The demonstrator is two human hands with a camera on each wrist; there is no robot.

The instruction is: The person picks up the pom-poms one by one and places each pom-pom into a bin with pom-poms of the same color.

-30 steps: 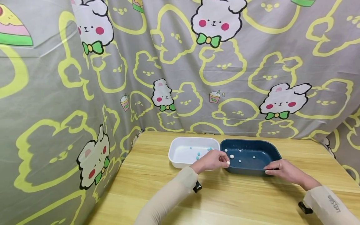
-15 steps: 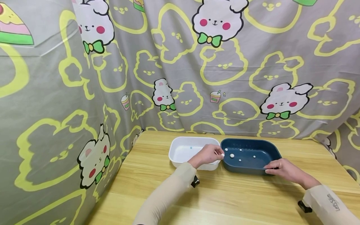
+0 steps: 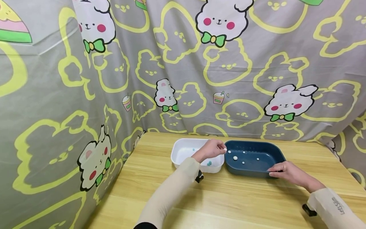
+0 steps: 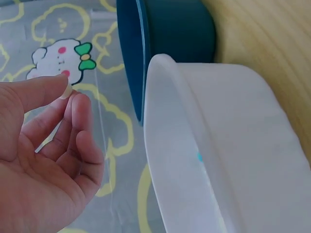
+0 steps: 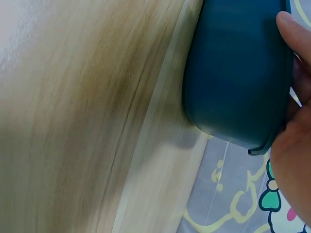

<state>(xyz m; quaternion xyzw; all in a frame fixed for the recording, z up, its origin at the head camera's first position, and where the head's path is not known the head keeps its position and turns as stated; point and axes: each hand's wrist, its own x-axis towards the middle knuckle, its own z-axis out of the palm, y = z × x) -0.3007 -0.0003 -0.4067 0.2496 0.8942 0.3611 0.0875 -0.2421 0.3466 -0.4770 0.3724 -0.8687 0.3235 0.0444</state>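
Note:
My left hand [image 3: 211, 149] pinches a small white ball [image 4: 66, 92] between thumb and fingertip, raised over the white tub's right end, where the two tubs meet. Below it, the white tub [image 3: 179, 161] holds several small light-blue balls [image 3: 209, 163]; my hand and wrist hide part of its inside. To the right, several white balls lie apart on the floor of the dark blue tub [image 3: 248, 173], one of them a larger white ball [image 3: 235, 158]. My right hand [image 3: 291, 172] grips that tub's rim at the near right corner, thumb on the outer wall in the right wrist view.
Both tubs stand side by side on a wooden table [image 3: 243, 203], toward its back edge. A grey curtain [image 3: 188, 124] with cartoon animals hangs behind the table and along its left side. Dark wrist devices [image 3: 199, 176] sit under both sleeves.
My left hand has drawn back leftward and up from the dark blue tub's near left corner, keeping the white ball pinched. The right hand stays on the rim.

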